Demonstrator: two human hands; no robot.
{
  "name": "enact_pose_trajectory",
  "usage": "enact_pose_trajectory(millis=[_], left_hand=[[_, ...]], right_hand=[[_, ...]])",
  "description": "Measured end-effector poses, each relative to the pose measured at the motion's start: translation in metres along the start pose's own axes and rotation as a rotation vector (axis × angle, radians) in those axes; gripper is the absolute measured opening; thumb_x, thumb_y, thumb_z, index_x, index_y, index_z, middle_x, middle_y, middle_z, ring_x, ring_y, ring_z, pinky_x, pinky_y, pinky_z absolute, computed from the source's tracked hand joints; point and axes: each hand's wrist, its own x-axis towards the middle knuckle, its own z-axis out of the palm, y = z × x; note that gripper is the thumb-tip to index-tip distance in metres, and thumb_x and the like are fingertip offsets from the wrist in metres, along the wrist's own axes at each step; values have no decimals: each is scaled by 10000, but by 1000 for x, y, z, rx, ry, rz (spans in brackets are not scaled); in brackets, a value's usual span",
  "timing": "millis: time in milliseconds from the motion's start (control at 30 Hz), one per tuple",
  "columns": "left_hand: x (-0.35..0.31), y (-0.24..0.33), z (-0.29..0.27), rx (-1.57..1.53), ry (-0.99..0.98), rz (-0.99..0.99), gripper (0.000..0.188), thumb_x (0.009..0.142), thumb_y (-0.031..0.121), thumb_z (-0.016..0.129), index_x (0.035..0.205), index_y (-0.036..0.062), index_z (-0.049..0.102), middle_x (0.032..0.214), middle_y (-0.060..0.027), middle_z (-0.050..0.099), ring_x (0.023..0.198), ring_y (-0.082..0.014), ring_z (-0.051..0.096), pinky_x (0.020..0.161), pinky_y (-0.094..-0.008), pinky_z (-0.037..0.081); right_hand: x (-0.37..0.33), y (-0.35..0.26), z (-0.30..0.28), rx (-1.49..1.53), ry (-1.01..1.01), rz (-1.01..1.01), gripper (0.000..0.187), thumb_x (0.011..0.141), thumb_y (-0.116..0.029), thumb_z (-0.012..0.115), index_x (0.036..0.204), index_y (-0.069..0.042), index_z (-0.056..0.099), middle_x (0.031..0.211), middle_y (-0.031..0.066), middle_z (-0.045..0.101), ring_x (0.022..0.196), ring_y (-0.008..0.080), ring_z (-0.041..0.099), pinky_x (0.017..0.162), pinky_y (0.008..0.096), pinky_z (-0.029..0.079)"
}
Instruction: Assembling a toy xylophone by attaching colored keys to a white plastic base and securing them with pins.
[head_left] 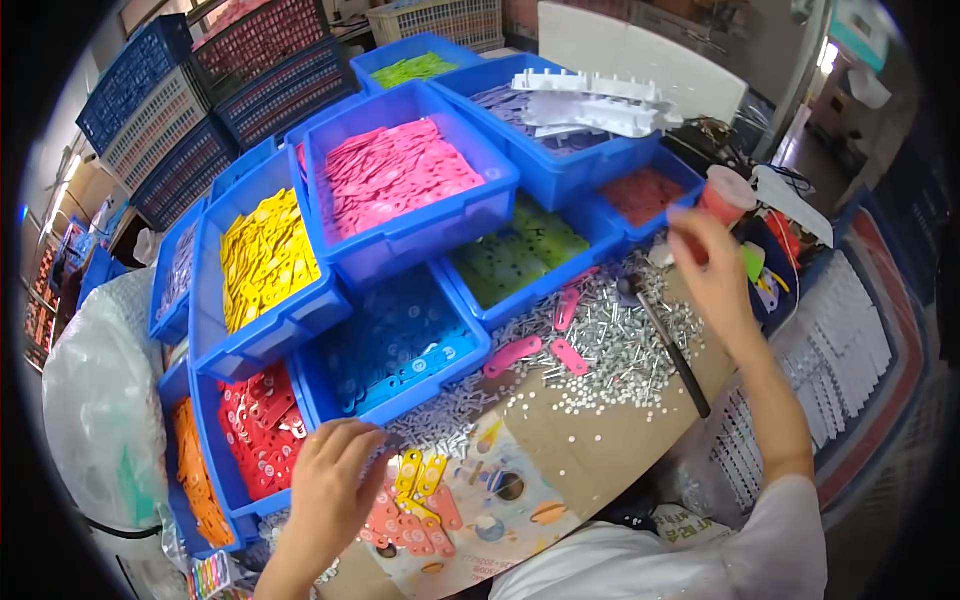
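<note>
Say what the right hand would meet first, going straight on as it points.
Likely the blue rectangular plastic bin holding flat reddish pieces, though depth beyond the right hand is unclear.

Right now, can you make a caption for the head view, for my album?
Rainbow work: left grip beside yellow tabs, right grip near silver pins, colour-filled blue bins beyond.

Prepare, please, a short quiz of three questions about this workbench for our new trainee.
1. Multiple choice: the head of the slender black-handled tool lies among (a) small silver metal pins, (b) yellow flat pieces, (c) green flat pieces?
2. True or false: the blue plastic bin of yellow flat pieces stands left of the blue plastic bin of bright pink flat pieces.
3. Which bare hand is nearer the reddish round plastic container?

Key: 1, a; 2, true; 3, the right hand.
</note>
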Motion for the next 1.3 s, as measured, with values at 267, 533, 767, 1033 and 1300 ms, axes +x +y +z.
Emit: enact_pose_trajectory(millis=[267,533,767,1033,1300], left_hand=[[6,46,29,-209,-120,229,253,787,102,709,1022,40,639,1006,-98,641,989,-284,596,847,-379,477],[-39,39,33,-320,-93,7,218,813,97,691,1024,61,652,1000,-75,652,947,-266,620,811,-377,490],[-43,40,30,-371,-15,-28,220,814,66,688,1029,44,650,1035,-75,653,944,-269,620,803,-374,487],[-51,54,49,-346,471,-51,522,719,11,760,1196,23,549,1248,-186,530,1111,-354,560,892,-408,496],[-67,85,88,316,-27,471,613,832,343,600,1411,303,403,1463,-66,403,1331,-328,372,1065,-568,263]], right_hand=[[196,78,91,-452,196,-326,391,806,-185,678,1175,-80,600,1168,164,605,1129,344,546,997,457,375],[240,71,119,-522,-316,-150,211,852,-161,586,1036,-84,657,1016,128,618,1004,281,602,990,492,327],[219,34,77,-335,495,-565,114,902,-92,566,992,-21,561,1080,127,539,1027,317,535,912,420,412],[26,-111,19,704,-186,-27,193,1019,-160,430,1133,-12,478,1009,54,532,936,111,494,865,260,407],[-121,-98,46,803,-1313,-118,212,982,-136,480,1157,-20,505,1041,106,544,1018,175,531,892,327,423]])
